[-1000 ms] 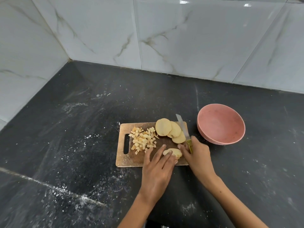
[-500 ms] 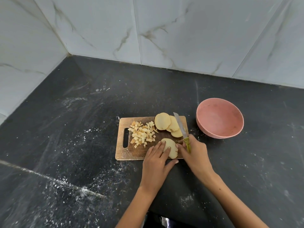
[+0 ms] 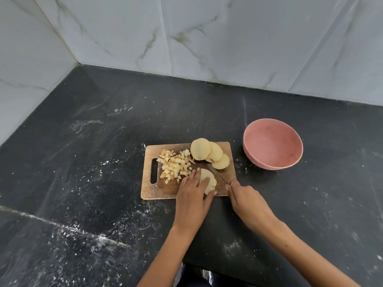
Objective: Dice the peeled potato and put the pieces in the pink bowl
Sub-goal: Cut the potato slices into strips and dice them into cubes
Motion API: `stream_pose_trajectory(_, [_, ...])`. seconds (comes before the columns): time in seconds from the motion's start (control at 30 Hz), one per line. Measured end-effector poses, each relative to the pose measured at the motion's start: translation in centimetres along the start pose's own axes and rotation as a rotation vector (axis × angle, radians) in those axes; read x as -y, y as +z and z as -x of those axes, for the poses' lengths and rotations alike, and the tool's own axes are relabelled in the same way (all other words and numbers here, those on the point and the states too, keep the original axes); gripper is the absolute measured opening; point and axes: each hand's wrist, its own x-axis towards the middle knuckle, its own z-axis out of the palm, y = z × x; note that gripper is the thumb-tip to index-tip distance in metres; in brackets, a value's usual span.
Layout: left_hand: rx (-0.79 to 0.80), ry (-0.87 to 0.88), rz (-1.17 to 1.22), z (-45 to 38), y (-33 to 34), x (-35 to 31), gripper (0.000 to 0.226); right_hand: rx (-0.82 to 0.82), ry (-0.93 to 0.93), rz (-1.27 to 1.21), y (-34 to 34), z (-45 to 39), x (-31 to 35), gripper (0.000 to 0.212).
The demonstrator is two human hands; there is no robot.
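Note:
A wooden cutting board (image 3: 153,191) lies on the black counter. Several small potato dice (image 3: 176,165) are piled on its left half. Three round potato slices (image 3: 209,153) overlap at its far right corner. My left hand (image 3: 194,195) presses flat on one potato slice (image 3: 208,181) near the board's front edge, thumb at the slice's near end. My right hand (image 3: 246,200) grips the handle of a knife (image 3: 216,172); its blade lies against the right side of that slice. The pink bowl (image 3: 273,143) stands empty to the right of the board.
White marble-look tiled walls (image 3: 186,38) meet in a corner at the back left. The black counter (image 3: 83,162) carries white powdery smears left of and in front of the board. The counter's front edge runs below my forearms.
My left hand flattened one potato slice at the board's front. The knife swung from pointing away, beside the stacked slices, down to the right side of that slice.

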Motion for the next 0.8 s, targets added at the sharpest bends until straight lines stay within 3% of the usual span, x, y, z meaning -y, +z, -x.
stream_pose_trajectory(0.23, [0.044,0.007,-0.014,0.0,0.1,-0.6,0.047,0.043,0.045,0.045,0.6,-0.5,0.7,0.026])
stream_pose_trajectory(0.4, [0.067,-0.018,-0.022,-0.1,0.5,-0.6,0.049,0.087,0.072,0.101,1.0,-1.0,1.1,0.006])
stream_pose_trajectory(0.63, [0.094,-0.044,-0.047,-0.1,0.7,-0.5,0.051,0.160,0.115,0.172,1.5,0.9,-0.3,0.021])
stream_pose_trajectory(0.77, [0.099,-0.057,-0.047,-0.1,0.5,-0.7,0.049,0.191,0.100,0.164,1.4,2.4,-1.4,0.002])
stream_pose_trajectory(0.8, [0.098,-0.061,-0.050,-0.1,0.5,-0.8,0.048,0.186,0.100,0.134,1.2,2.6,-1.6,0.007])
